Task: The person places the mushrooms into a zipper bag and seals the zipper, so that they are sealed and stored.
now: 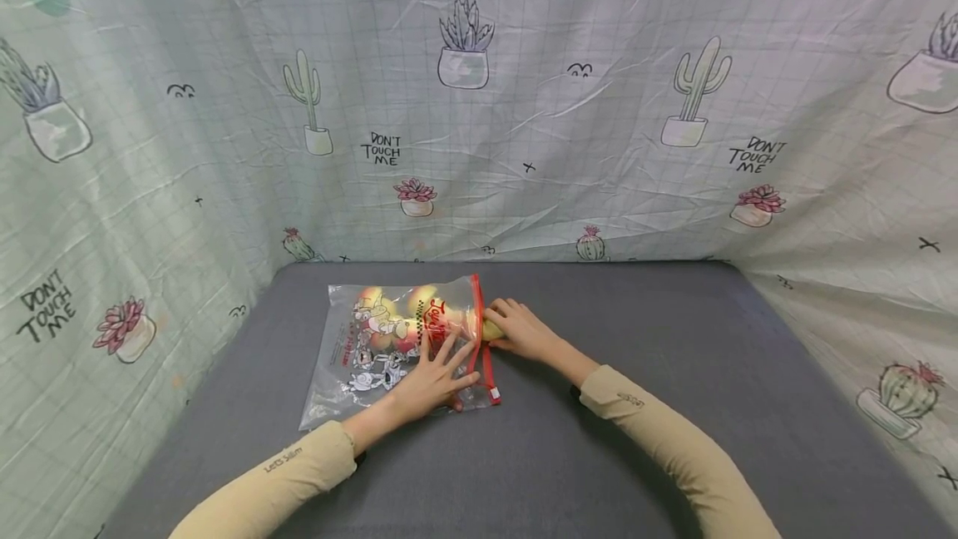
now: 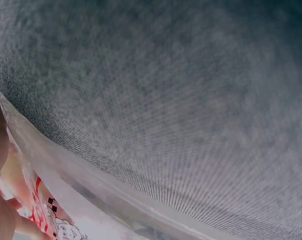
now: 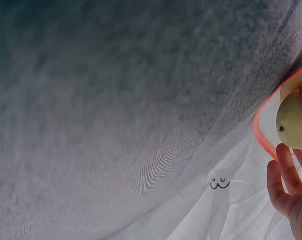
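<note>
A clear plastic zip bag [image 1: 340, 373] with red and black cartoon print lies on the grey table, its red-edged mouth facing right. Several yellow and red fruits [image 1: 374, 306] show through the film. My left hand [image 1: 422, 385] spreads its fingers over the bag near the mouth, with the thumb at the near edge and film between thumb and fingers. At the parted mouth, my right hand [image 1: 522, 331] holds a pale yellow-green fruit [image 3: 293, 125] with a small dark calyx. Behind it another fruit shows inside the red rim [image 3: 260, 130].
The zip slider [image 1: 494, 394] sits at the near end of the red strip. Grey cloth covers the table [image 1: 636, 323]. A pale curtain [image 1: 524, 106] printed with potted cacti hangs behind it and along both sides.
</note>
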The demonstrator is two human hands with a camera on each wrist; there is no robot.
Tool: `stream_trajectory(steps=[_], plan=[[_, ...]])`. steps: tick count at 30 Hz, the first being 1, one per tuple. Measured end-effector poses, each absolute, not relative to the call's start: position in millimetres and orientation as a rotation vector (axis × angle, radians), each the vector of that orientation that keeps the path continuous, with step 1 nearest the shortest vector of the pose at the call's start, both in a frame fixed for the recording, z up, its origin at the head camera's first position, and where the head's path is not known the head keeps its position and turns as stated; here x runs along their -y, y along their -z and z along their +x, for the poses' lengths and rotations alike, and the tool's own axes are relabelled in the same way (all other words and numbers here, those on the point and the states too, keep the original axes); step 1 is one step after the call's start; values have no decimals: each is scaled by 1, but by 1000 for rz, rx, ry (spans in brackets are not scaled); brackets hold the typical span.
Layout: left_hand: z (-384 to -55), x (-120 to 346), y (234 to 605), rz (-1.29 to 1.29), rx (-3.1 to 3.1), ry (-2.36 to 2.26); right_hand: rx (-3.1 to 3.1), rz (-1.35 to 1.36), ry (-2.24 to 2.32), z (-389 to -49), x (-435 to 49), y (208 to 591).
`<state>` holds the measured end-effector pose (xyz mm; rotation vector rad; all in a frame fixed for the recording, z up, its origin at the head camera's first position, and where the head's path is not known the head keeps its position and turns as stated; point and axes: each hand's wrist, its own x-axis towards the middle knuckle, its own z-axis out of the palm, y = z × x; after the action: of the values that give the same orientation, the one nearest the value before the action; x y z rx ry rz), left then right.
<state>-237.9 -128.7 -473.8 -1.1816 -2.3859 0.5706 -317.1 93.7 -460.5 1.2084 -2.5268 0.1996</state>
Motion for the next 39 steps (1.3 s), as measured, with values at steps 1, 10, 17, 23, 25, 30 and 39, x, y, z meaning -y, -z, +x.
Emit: stream_trajectory(steps=[1,10,17,23,25,30,39], plan=[[-238,129,474,-1182,2385,-572,2526,1208,-187,-317,-94,460],[-237,129,472,-1185,2394,-567,2521,1218,-92,-315,-105,458],[-238,129,473,-1175,2389,-595,2455,1242,-65,-316,-109,457],[-238,128,476,-1168,2406,-577,2434,1245,-127,-315,-110,459],[-238,128,477,-1167,2397,-576,2439,1240,-147,-314,-110,459],[-238,128,478,-1168,2397,-569,2456,1219,-166,-315,-109,460],[-238,128,475,-1175,2379,-569,2429,1236,-176,-318,-109,463]])
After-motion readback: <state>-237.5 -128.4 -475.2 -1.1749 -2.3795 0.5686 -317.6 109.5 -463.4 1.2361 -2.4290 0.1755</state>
